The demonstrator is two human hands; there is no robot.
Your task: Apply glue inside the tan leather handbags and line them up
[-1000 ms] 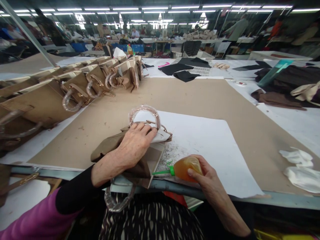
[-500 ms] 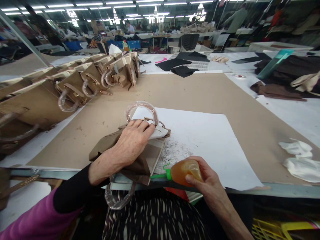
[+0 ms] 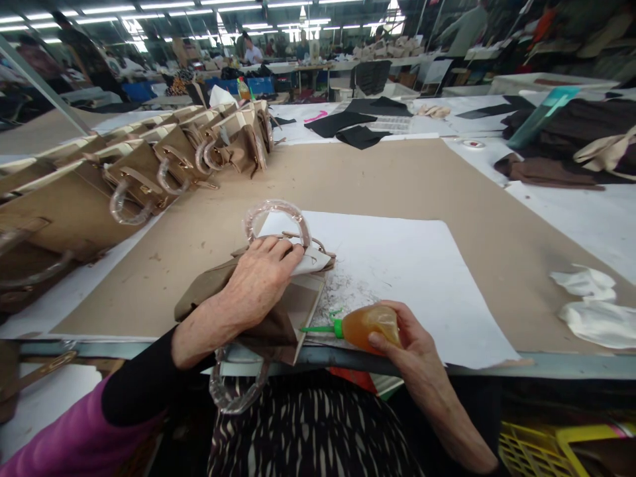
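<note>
My left hand (image 3: 261, 281) lies flat on a taupe leather handbag (image 3: 211, 295), which is on its side at the table's near edge. Its fingers rest on a white paper insert (image 3: 311, 262) beside the bag's upper handle (image 3: 275, 215), which is wrapped in clear plastic. A second wrapped handle (image 3: 233, 387) hangs below the table edge. My right hand (image 3: 420, 348) grips an amber squeeze bottle (image 3: 370, 329) with a green nozzle. The nozzle points left towards the bag, not touching it, above a white paper sheet (image 3: 397, 278).
A row of taupe handbags (image 3: 139, 172) with wrapped handles stands along the left of the tan work surface (image 3: 377, 172). White rags (image 3: 591, 311) lie at the right. Dark fabric pieces (image 3: 546, 152) lie beyond them, and co-workers sit at distant tables.
The bottle has turned slightly, bringing its nozzle closer to level. My left hand stays on the bag. The whole scene sits a little higher in the view.
</note>
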